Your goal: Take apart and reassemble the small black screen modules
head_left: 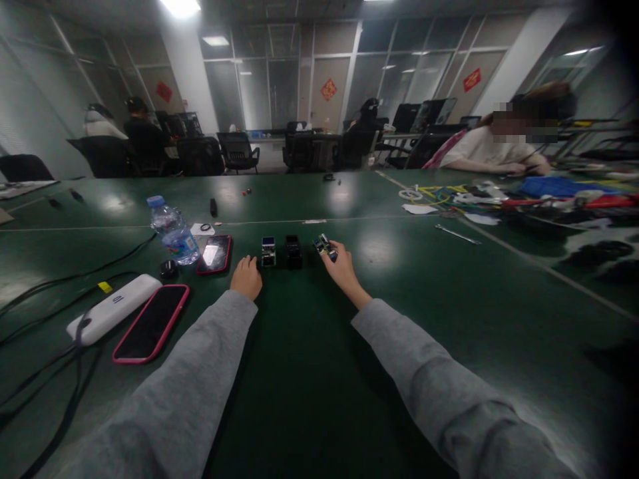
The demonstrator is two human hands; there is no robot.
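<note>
My right hand (342,266) is closed on a small circuit board (323,245), tilted and gripped between thumb and fingers over the table. My left hand (247,277) lies on the green table (294,372) with its fingers stretched forward and nothing in it. Just right of those fingers stands a small electronic module (268,251) with a dark screen and a light frame. A black module (293,251) of similar size sits between it and the circuit board. The fine details of all these parts are too small to make out.
On the left are a water bottle (172,229), a phone (214,254), a pink-cased phone (152,324), a white power bank (114,309) and black cables. A wrench (458,234) and tangled wires (449,193) lie right. A person (479,150) sits at the far right.
</note>
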